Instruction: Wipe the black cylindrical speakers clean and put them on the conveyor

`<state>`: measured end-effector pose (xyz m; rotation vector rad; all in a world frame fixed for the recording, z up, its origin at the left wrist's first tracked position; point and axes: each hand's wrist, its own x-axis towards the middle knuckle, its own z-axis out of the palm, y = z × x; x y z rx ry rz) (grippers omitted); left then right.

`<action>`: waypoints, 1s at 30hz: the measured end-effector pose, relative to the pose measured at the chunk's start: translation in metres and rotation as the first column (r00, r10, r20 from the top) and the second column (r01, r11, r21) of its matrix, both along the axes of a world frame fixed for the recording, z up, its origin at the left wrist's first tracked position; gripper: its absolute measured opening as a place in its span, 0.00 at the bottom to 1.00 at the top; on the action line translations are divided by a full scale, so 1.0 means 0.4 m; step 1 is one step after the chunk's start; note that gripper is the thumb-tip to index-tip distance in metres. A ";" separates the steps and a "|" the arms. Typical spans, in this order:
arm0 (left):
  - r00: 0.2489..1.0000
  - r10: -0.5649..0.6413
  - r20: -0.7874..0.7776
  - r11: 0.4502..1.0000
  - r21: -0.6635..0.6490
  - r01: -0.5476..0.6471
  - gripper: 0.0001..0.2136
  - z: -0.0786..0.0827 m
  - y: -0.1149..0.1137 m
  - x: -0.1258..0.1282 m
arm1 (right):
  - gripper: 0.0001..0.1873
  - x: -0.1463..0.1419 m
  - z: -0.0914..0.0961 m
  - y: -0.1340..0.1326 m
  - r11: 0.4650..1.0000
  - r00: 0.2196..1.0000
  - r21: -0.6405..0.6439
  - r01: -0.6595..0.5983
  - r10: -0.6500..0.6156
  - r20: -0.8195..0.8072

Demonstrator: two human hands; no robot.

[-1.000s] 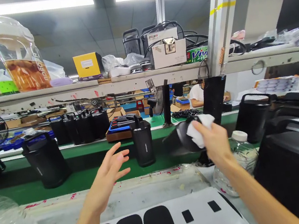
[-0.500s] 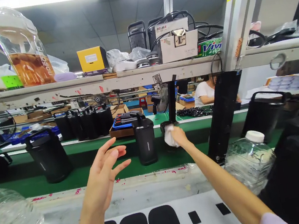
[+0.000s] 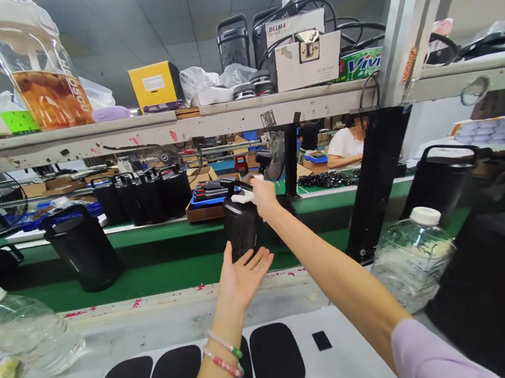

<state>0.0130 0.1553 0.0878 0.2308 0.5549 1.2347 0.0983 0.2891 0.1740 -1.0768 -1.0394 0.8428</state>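
A black portable speaker [image 3: 239,225] with a top handle stands on the green conveyor belt, slightly tilted in view. My right hand [image 3: 264,198] is closed on a white cloth [image 3: 243,198] at the speaker's handle; whether the fingers also hook the handle is hidden. Just below the speaker's lower front, my left hand [image 3: 244,276] is open, palm up and fingers spread, holding nothing. Whether it touches the speaker I cannot tell. Black rounded pads [image 3: 277,357] lie on a white sheet beneath my arms.
More black speakers stand left [image 3: 82,251] and right [image 3: 441,178] on the belt. Clear plastic bottles flank me, left [image 3: 26,330] and right [image 3: 414,258]. A dark post [image 3: 375,193] rises beyond my right arm. Overhead runs a loaded shelf [image 3: 220,116]. A person [image 3: 345,145] sits across.
My right hand has moved left with the cloth to the speaker's top. My left hand has shifted right and turned palm up below it. The speaker has turned, hiding its front lettering.
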 end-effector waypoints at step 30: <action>0.400 0.864 -0.304 0.398 0.901 -0.173 0.42 0.004 -0.033 0.014 | 0.19 0.154 -0.325 -0.671 0.706 0.030 -0.595 -0.383 0.654 0.756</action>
